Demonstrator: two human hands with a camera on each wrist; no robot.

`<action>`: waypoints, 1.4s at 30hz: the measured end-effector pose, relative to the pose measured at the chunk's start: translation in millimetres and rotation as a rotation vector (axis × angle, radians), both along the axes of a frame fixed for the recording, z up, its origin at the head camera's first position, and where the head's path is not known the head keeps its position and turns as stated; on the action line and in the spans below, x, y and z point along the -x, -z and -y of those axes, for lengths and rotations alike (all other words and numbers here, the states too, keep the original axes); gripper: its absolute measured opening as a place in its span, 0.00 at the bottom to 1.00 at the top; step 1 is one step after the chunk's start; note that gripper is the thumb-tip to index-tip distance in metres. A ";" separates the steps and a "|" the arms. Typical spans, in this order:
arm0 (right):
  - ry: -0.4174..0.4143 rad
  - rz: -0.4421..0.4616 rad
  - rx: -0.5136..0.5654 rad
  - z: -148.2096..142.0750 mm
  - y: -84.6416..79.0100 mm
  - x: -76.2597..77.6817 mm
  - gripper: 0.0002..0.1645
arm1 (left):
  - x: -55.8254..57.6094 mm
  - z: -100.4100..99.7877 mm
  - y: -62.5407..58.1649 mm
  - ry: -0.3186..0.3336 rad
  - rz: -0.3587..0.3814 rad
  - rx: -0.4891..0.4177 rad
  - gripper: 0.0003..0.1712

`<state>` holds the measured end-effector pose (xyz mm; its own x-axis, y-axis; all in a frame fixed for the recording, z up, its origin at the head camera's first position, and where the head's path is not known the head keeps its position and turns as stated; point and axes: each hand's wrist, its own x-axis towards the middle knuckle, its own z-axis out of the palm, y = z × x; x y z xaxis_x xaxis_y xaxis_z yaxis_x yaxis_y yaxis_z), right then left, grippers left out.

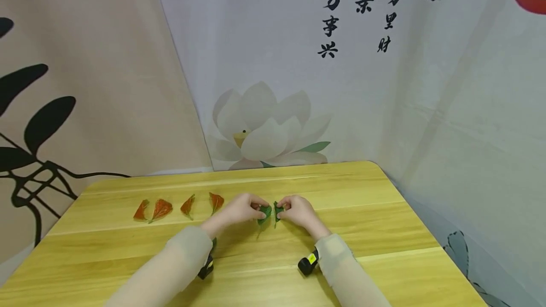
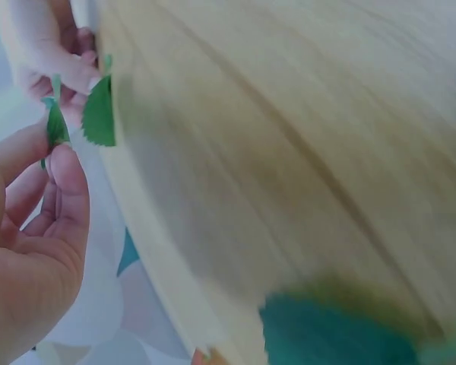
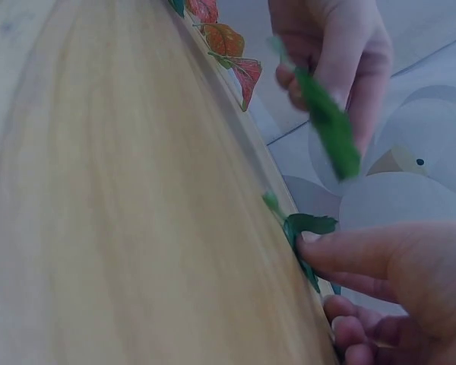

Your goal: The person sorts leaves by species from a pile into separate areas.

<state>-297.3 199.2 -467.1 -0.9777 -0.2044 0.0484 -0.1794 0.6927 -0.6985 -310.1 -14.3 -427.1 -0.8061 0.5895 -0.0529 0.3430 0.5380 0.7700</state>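
Above the middle of the table, my left hand pinches a green leaf between thumb and fingers, its stem hanging down in the head view. Close to its right, my right hand pinches a second green leaf, seen almost edge-on there. A narrow gap separates the two leaves. In the right wrist view the right hand's leaf looks folded at the fingertips, with toothed edges. Another green leaf lies near the left wrist; from the head view, the left sleeve hides most of it.
Several orange-red leaves lie in a row on the left part of the wooden table. A cloth backdrop with a printed lotus and black characters hangs behind the far edge. Small black devices sit under both wrists.
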 end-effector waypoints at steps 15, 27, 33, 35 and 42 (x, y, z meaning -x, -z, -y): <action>0.016 0.001 -0.006 -0.6 -1.8 -3.1 0.13 | -29.9 45.1 -7.0 -0.025 -0.133 0.026 0.21; 0.039 0.025 0.006 0.2 -2.3 -3.5 0.12 | -49.1 70.9 4.0 -0.027 -0.155 0.150 0.21; 0.038 0.025 0.019 1.7 -1.0 -4.0 0.12 | -54.3 76.3 7.0 -0.030 -0.182 0.205 0.22; 0.037 0.024 0.019 1.9 -0.5 -3.9 0.12 | -55.5 78.0 8.0 -0.037 -0.177 0.214 0.22; 0.031 0.035 0.016 4.6 -0.1 -3.3 0.12 | -60.9 81.7 8.7 -0.051 -0.207 0.265 0.22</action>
<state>-294.1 194.6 -467.0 -0.9847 -0.1736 0.0166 -0.1331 0.6863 -0.7151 -249.2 -96.1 -435.8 -0.8440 0.5354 -0.0308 0.4446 0.7307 0.5181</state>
